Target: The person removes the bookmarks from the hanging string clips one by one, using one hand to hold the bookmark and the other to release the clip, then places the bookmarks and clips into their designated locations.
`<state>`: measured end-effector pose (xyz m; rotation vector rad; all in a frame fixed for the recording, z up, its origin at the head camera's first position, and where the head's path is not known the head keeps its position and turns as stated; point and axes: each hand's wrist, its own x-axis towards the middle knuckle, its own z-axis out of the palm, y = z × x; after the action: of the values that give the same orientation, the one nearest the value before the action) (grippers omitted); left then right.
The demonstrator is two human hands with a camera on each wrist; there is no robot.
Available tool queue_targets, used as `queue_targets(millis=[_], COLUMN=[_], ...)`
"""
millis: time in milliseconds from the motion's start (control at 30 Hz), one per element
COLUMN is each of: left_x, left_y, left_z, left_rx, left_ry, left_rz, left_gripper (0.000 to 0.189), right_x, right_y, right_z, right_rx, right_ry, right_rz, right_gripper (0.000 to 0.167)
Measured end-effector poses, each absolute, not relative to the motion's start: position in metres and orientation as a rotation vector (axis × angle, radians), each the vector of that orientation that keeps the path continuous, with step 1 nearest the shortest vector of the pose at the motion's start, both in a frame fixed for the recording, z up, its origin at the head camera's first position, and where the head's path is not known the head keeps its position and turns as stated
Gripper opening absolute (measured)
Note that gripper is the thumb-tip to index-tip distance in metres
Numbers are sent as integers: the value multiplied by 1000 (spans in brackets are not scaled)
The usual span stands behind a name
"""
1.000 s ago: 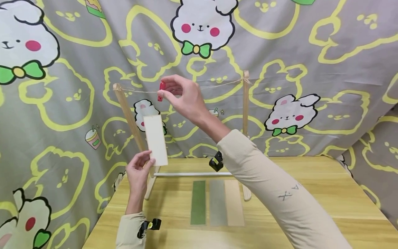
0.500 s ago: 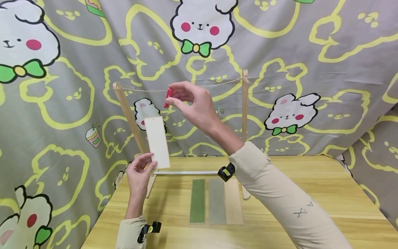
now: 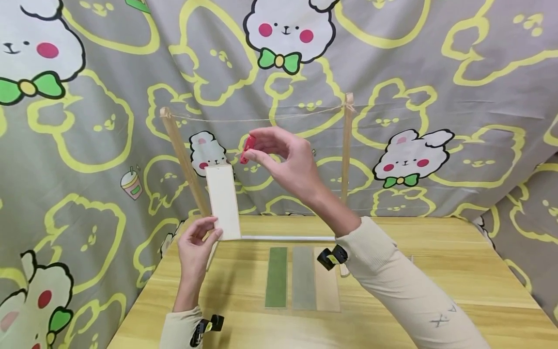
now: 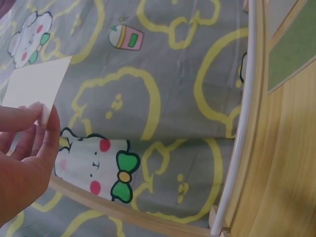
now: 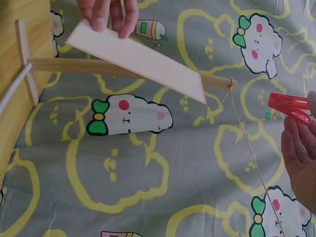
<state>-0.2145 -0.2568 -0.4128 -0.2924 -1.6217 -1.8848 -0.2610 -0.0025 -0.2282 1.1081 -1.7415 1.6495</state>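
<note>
My left hand (image 3: 196, 247) pinches a white rectangular card (image 3: 223, 201) by its lower left edge and holds it upright above the table. A small hole shows near the card's top edge. Between thumb and fingertips, my right hand (image 3: 289, 157) pinches a red clothespin (image 3: 248, 149), up and to the right of the card. Card and clothespin are apart. Behind and above both runs a thin string (image 3: 261, 119), tied between two wooden posts; in the right wrist view the clothespin (image 5: 289, 104) is clear of the string (image 5: 247, 143).
A wooden post (image 3: 183, 160) stands on the left and another post (image 3: 347, 145) on the right, with a white rod (image 3: 287, 238) low between them. On the table (image 3: 392, 300) lie a green card (image 3: 276, 277), a grey card (image 3: 303, 278) and a beige card (image 3: 328, 286). Patterned cloth hangs behind.
My right hand has moved down and to the right with the red clothespin, away from the string. The left hand and white card have shifted only slightly.
</note>
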Motion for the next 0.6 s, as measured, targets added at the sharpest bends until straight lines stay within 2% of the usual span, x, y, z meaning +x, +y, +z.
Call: queue_targets(millis=[600], left_x=[-203], left_y=[-247], left_z=[-419], left_rx=[-273], left_ry=[-1705], left_rz=[-1895], left_gripper=[33], right_x=[-235], right_y=[28], right_z=[-260], right_rx=[1127], right_ry=[-1709], right_rz=[1693], right_gripper=[33])
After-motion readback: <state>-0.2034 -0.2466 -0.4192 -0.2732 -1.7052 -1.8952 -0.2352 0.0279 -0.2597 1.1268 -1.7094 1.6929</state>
